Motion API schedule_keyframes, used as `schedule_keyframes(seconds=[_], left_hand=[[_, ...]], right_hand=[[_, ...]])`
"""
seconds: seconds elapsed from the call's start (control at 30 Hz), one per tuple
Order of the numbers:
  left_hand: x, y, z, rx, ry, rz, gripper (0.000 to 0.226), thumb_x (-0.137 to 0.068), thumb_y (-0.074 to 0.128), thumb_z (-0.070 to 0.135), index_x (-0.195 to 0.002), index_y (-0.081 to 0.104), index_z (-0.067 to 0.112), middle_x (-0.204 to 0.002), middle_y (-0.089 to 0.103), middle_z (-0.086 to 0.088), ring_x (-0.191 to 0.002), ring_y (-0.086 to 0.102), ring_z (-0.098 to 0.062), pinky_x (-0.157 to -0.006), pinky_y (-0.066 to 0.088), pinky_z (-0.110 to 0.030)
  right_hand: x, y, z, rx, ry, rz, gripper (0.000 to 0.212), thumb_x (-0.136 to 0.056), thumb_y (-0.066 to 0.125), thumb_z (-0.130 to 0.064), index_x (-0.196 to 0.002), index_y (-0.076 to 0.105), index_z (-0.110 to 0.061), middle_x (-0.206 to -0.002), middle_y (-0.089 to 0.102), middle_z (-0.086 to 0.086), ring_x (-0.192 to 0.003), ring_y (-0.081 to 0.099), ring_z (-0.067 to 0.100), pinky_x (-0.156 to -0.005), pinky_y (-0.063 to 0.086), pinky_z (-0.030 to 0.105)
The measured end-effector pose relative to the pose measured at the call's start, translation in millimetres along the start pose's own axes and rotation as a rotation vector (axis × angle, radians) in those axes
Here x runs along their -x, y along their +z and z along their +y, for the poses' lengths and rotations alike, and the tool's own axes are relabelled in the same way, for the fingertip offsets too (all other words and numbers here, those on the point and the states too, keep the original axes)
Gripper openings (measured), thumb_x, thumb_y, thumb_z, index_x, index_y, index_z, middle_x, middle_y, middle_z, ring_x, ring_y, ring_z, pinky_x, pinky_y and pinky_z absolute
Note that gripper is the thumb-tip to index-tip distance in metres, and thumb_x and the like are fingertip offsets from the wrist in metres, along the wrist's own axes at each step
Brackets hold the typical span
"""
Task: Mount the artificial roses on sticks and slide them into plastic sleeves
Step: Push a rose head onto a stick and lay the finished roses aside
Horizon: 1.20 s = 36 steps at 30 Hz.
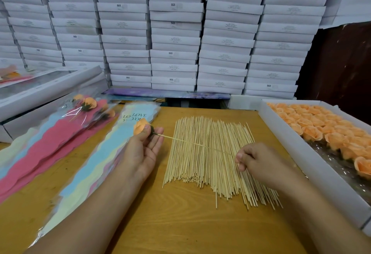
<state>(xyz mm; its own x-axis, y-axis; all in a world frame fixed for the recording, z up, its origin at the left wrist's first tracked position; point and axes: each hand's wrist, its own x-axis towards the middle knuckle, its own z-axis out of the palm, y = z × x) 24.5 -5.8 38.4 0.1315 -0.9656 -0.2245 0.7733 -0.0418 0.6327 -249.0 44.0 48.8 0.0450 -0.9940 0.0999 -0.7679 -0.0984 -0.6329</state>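
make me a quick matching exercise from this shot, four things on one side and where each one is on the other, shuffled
Things:
1. rose
2. loose sticks
3. tray of orange roses
4. empty sleeves

Places:
A. spread on the wooden table between the two hands
B. along the table's right edge
C. in the left hand, on a stick whose far end the right hand pinches
D. stacked just left of the left hand

Pairs: 1-C, 2-A, 3-B, 4-D

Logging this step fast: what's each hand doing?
Left hand: holds the rose.
Right hand: pinches the stick.
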Motion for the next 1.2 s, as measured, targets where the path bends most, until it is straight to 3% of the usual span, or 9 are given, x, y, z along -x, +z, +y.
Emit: schedule_keyframes(seconds=[0.1, 0.23, 0.97, 1.2], left_hand=[[-0.7, 0.7, -0.2, 0.004, 0.008, 0.011, 0.006, -0.1, 0.055, 0.007, -0.097, 0.06, 0.005, -0.078, 0.076, -0.014, -0.071, 0.076, -0.017, -0.076, 0.06, -0.033], [-0.6, 0.1, -0.3, 0.002, 0.006, 0.011, 0.005, -0.099, 0.056, 0.008, -0.099, 0.06, 0.006, -0.079, 0.076, -0.014, -0.071, 0.077, -0.017, -0.073, 0.061, -0.032], [-0.2, -0.9, -0.7, -0.018, 0.013, 0.005, 0.006, -0.1, 0.055, 0.009, -0.099, 0.061, 0.006, -0.078, 0.076, -0.013, -0.072, 0.076, -0.015, -0.072, 0.061, -0.03], [-1.1, -1.6, -0.5, -0.02, 0.01, 0.006, 0.007, -0.1, 0.056, 0.009, -0.1, 0.062, 0.005, -0.081, 0.077, -0.013, -0.074, 0.077, -0.016, -0.073, 0.061, -0.032]], right_hand=[[0.7, -3.3, -2.4, -0.028, -0.034, 0.067, 0.03, -0.098, 0.061, -0.025, -0.069, 0.07, -0.022, -0.065, 0.07, -0.007, -0.05, 0.052, 0.003, -0.051, 0.04, 0.019], [2.7, -5.1, -6.1, -0.063, -0.026, 0.115, 0.012, -0.086, 0.077, -0.025, -0.077, 0.069, -0.027, -0.075, 0.066, -0.005, -0.07, 0.062, 0.008, -0.062, 0.045, 0.023], [3.7, -0.5, -6.8, 0.062, -0.017, 0.1, 0.022, -0.09, 0.072, -0.026, -0.069, 0.067, -0.031, -0.07, 0.066, -0.01, -0.065, 0.062, 0.006, -0.055, 0.041, 0.022], [3.2, 0.2, -7.7, 0.09, -0.016, 0.065, 0.024, -0.093, 0.067, -0.026, -0.069, 0.067, -0.031, -0.066, 0.07, -0.005, -0.065, 0.067, 0.017, -0.063, 0.056, 0.036]])
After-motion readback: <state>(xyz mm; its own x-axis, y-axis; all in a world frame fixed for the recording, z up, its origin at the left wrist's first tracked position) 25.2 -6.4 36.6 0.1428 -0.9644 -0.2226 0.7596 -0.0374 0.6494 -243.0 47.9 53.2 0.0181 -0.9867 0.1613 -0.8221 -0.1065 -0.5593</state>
